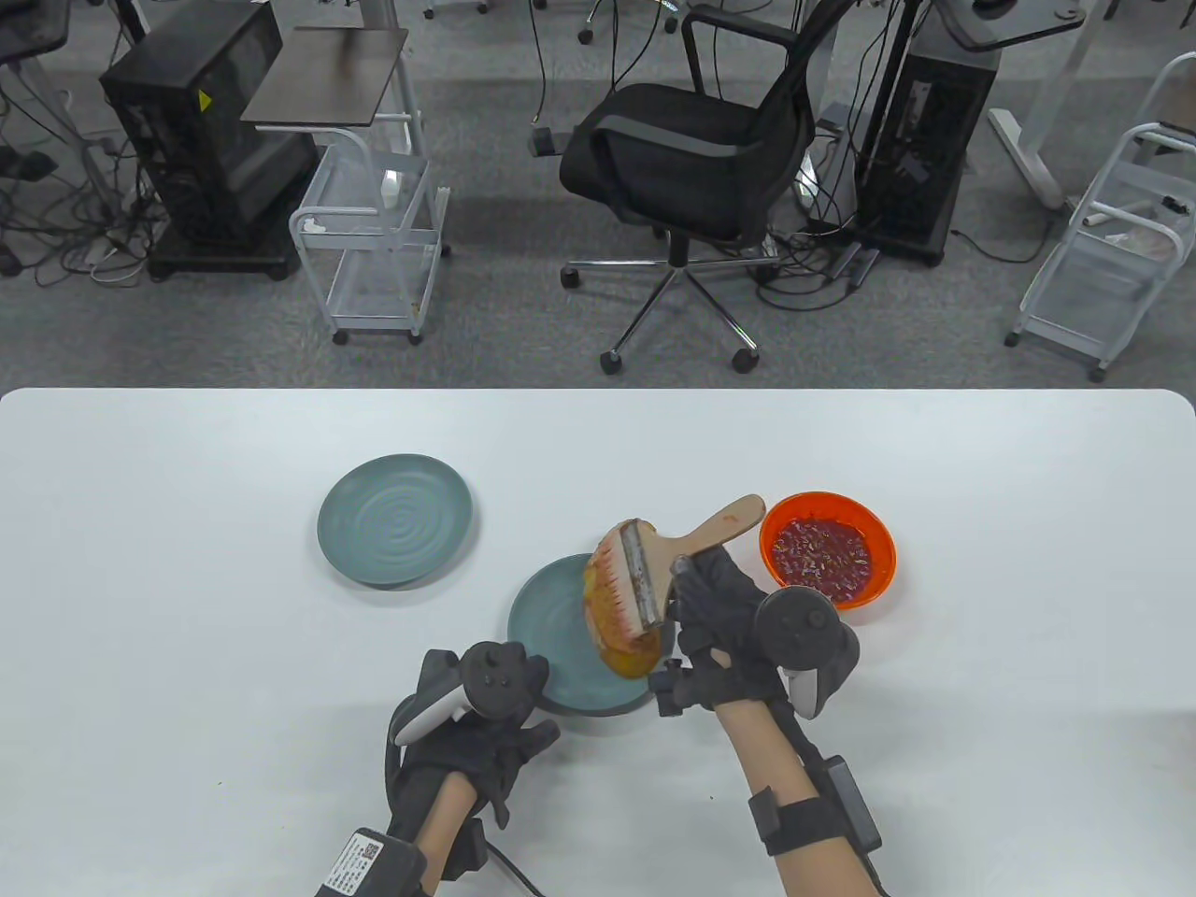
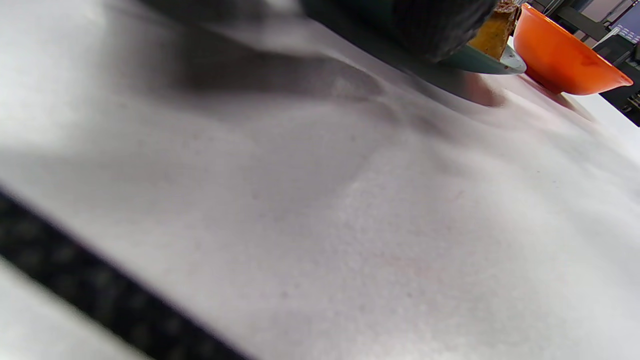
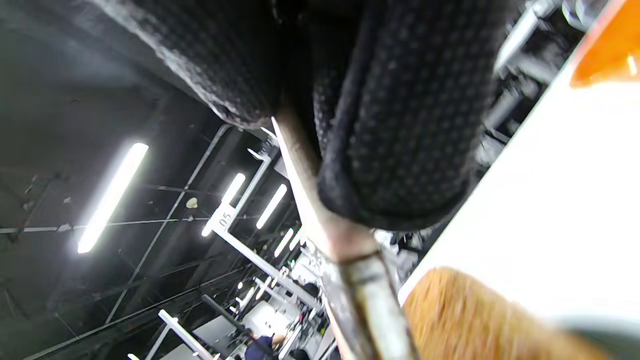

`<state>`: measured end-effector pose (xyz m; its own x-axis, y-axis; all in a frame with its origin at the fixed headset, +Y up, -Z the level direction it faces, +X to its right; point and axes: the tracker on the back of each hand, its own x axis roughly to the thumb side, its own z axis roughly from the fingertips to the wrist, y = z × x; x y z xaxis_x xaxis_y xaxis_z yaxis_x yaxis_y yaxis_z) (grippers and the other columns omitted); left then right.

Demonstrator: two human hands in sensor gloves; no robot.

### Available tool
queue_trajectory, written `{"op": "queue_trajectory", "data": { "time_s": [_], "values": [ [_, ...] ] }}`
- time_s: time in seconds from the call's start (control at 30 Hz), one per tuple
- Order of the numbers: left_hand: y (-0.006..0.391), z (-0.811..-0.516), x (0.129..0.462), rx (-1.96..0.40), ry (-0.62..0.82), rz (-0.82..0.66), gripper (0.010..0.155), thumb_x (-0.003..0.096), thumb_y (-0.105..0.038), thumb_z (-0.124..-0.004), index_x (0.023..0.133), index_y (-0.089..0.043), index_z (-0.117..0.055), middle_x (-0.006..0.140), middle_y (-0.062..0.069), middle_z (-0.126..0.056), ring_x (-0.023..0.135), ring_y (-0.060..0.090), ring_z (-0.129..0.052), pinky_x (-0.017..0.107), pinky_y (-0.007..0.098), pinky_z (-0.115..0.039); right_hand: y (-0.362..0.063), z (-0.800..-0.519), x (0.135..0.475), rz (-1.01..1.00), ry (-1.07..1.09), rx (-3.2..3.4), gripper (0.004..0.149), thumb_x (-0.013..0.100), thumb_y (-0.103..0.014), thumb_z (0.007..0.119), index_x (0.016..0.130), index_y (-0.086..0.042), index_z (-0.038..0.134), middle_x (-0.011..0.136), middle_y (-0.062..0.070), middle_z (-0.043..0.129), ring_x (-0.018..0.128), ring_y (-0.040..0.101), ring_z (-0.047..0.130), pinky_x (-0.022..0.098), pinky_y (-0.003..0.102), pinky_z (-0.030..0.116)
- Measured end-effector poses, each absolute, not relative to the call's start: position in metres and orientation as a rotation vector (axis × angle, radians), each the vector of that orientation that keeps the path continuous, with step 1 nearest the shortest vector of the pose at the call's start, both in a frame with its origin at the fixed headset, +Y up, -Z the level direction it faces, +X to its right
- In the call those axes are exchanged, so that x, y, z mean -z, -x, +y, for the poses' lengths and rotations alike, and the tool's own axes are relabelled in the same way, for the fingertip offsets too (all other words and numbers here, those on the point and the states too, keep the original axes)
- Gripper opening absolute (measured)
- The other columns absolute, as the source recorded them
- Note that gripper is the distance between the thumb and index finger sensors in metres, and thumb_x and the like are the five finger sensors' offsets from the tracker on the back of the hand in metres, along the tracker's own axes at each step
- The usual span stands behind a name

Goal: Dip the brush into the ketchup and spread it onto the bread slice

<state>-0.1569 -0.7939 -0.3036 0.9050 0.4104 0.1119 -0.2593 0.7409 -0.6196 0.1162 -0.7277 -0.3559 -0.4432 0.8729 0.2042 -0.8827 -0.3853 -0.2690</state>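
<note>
My right hand [image 1: 687, 584] grips the wooden handle of a wide brush [image 1: 645, 570] with a metal band and red-stained bristles. The bristles lie on the bread slice [image 1: 628, 654], which sits on the near teal plate [image 1: 551, 607]. The right wrist view shows my gloved fingers [image 3: 410, 125] around the handle, with the brush band [image 3: 360, 290] and bristles [image 3: 465, 320] below. The orange bowl [image 1: 883, 547] of ketchup [image 1: 822, 556] stands just right of the brush. My left hand [image 1: 495, 701] rests at the plate's near left rim. Whether it grips the rim is hidden.
A second, bare teal plate [image 1: 395, 519] lies at the far left of the group. The left wrist view shows the bowl [image 2: 560, 65], the bread's edge [image 2: 495, 32] and the plate's rim [image 2: 510, 62]. An office chair [image 1: 691, 159] stands beyond the table's far edge.
</note>
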Motion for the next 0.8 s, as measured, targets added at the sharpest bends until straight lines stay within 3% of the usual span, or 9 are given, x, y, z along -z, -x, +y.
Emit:
{"op": "queue_trajectory", "data": {
  "time_s": [0.2, 0.4, 0.6, 0.8],
  "values": [
    [0.158, -0.794, 0.303, -0.386, 0.639, -0.253, 0.071, 0.0662, -0.045, -0.063, 0.117, -0.027, -0.017, 0.116, -0.001, 0.003, 0.107, 0.045, -0.005, 0.070, 0.061, -0.018, -0.123, -0.731, 0.361, -0.442, -0.010, -2.121, 0.048, 0.050, -0.022, 0.086, 0.087, 0.007, 0.079, 0.068, 0.032, 0.091, 0.044, 0.038, 0.111, 0.023, 0.031, 0.103],
    [0.155, -0.794, 0.303, -0.371, 0.639, -0.245, 0.071, 0.0662, -0.045, -0.063, 0.117, -0.026, -0.017, 0.116, 0.000, 0.003, 0.107, 0.045, -0.005, 0.070, 0.061, -0.018, -0.153, -0.712, 0.358, -0.616, 0.050, -2.155, 0.048, 0.050, -0.023, 0.086, 0.088, 0.006, 0.078, 0.068, 0.031, 0.090, 0.045, 0.037, 0.111, 0.024, 0.030, 0.103],
    [0.156, -0.794, 0.303, -0.381, 0.640, -0.243, 0.071, 0.0663, -0.045, -0.063, 0.117, -0.027, -0.017, 0.116, -0.001, 0.003, 0.107, 0.045, -0.005, 0.070, 0.061, -0.018, -0.133, -0.740, 0.366, -0.333, 0.042, -1.930, 0.048, 0.050, -0.021, 0.086, 0.088, 0.007, 0.078, 0.069, 0.033, 0.089, 0.046, 0.040, 0.110, 0.024, 0.032, 0.102],
    [0.158, -0.793, 0.303, -0.379, 0.641, -0.252, 0.071, 0.0662, -0.045, -0.063, 0.117, -0.027, -0.017, 0.116, -0.001, 0.003, 0.106, 0.045, -0.005, 0.070, 0.061, -0.018, -0.135, -0.734, 0.364, -0.410, 0.022, -2.063, 0.048, 0.050, -0.021, 0.086, 0.088, 0.007, 0.079, 0.069, 0.033, 0.090, 0.045, 0.040, 0.110, 0.024, 0.033, 0.102]
  ]
}}
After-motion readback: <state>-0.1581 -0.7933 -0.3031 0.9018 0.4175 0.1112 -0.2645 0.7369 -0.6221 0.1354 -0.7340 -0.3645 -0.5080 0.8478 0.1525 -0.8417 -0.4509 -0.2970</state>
